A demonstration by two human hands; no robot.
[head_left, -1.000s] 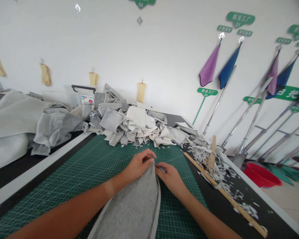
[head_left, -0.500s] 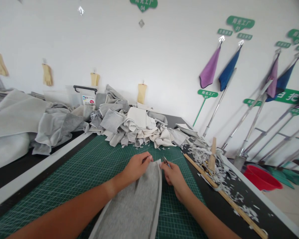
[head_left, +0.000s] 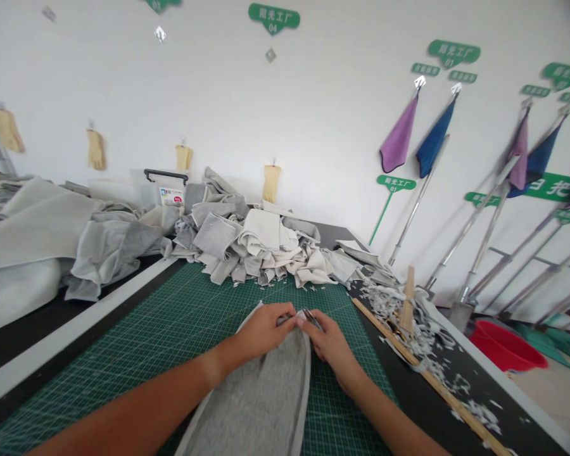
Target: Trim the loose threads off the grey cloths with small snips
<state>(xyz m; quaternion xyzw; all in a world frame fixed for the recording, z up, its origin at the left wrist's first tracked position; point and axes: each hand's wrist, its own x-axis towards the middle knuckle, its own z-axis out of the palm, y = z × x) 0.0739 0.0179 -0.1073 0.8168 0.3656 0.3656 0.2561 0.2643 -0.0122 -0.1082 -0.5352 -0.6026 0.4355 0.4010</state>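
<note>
Your left hand (head_left: 265,330) is closed on the top edge of the grey knit fabric panel (head_left: 261,405), fingers curled over it and thumb toward the tool. Your right hand (head_left: 330,345) is narrowly pinched around a small metal tool (head_left: 312,319), right at that same edge; it is too small to tell exactly what kind. The two hands nearly meet there. The panel lies flat beneath your forearms, running toward you out of view, with a pale binding (head_left: 305,405) along its right side.

Under it all is a green cutting mat (head_left: 180,323) on the tabletop. To your right, on the black tabletop (head_left: 380,380), a long wooden ruler (head_left: 437,382) lies among white fabric off-cuts (head_left: 389,301), and a wooden stick (head_left: 408,297) stands tilted among them.

Beyond the mat sits a heap of grey and cream fabric pieces (head_left: 247,244), with larger pale sheets (head_left: 38,228) to its left and a clear plastic bin (head_left: 164,189) behind. Further right, on the floor, is a red basin (head_left: 506,345). On the wall hang yellow gloves (head_left: 95,150), a purple cloth (head_left: 398,133) and a blue cloth (head_left: 434,132), beside green signs (head_left: 453,54).
</note>
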